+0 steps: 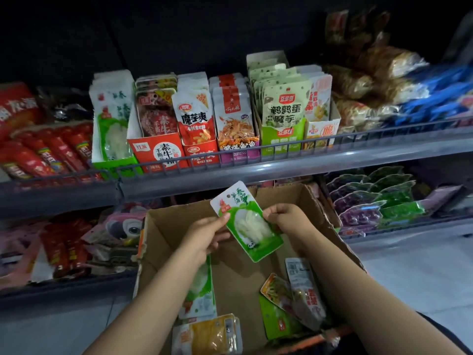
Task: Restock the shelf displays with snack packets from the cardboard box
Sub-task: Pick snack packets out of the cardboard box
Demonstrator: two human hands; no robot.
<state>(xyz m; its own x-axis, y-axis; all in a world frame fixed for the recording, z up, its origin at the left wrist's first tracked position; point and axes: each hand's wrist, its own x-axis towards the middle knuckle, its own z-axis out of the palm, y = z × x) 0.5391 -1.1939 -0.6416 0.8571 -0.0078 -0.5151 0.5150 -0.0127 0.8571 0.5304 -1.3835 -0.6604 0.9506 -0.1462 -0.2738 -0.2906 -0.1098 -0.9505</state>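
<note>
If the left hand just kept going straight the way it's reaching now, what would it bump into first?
The left hand points up and right, already pinching the green-and-white snack packet. Beyond that, probably the grey rail of the upper shelf, though depth is hard to judge here.

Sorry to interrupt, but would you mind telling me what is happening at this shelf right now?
A person is restocking snacks. Both hands hold one green-and-white packet above the open cardboard box: the left hand pinches its left edge, the right hand its right edge. A few more packets lie on the box floor. On the upper shelf, the matching green display tray at the left of the row already holds similar packets, so this one probably goes there.
</note>
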